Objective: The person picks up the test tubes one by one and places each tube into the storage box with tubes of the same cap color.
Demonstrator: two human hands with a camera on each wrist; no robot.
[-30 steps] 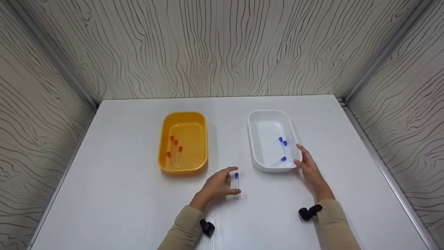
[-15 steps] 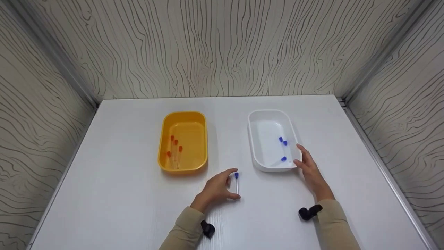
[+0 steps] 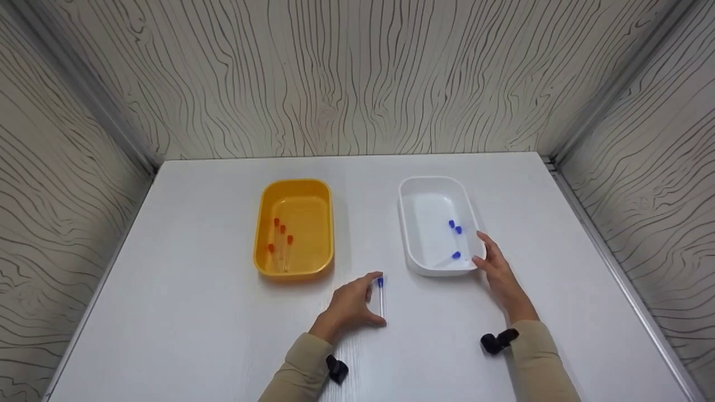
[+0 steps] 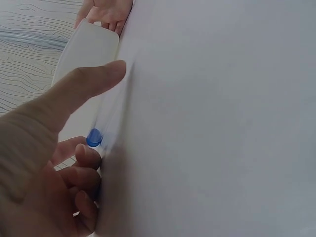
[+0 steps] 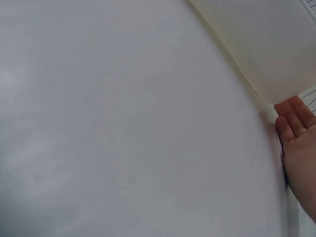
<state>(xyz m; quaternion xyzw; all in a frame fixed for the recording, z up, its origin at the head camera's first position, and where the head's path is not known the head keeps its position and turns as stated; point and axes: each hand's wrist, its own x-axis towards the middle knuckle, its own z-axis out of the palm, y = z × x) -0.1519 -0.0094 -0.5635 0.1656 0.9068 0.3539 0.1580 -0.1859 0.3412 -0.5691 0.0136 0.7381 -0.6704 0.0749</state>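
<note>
A clear test tube with a blue cap (image 3: 380,282) lies on the white table. My left hand (image 3: 347,302) is around it from the left, index fingertip by the cap and thumb (image 4: 94,85) near the other end; thumb and index are spread wide, and I cannot tell how firmly they touch it. With thumb and fingers at its near right corner, my right hand (image 3: 500,279) holds the rim of a white tray (image 3: 405,223). Blue-capped tubes (image 3: 456,255) lie inside that tray. From the right wrist view, several fingers (image 5: 289,126) sit against the tray's outer corner.
Left of the white tray stands a yellow tray (image 3: 313,234) with several red-capped tubes (image 3: 290,240) in it. Patterned panels (image 3: 346,78) enclose the table (image 3: 195,312) at the back and both sides. Each wrist carries a small black camera (image 3: 337,369).
The left thumb has slid toward the tube's uncapped end, so the hand spans more of the tube. My right hand and both trays stay where they were.
</note>
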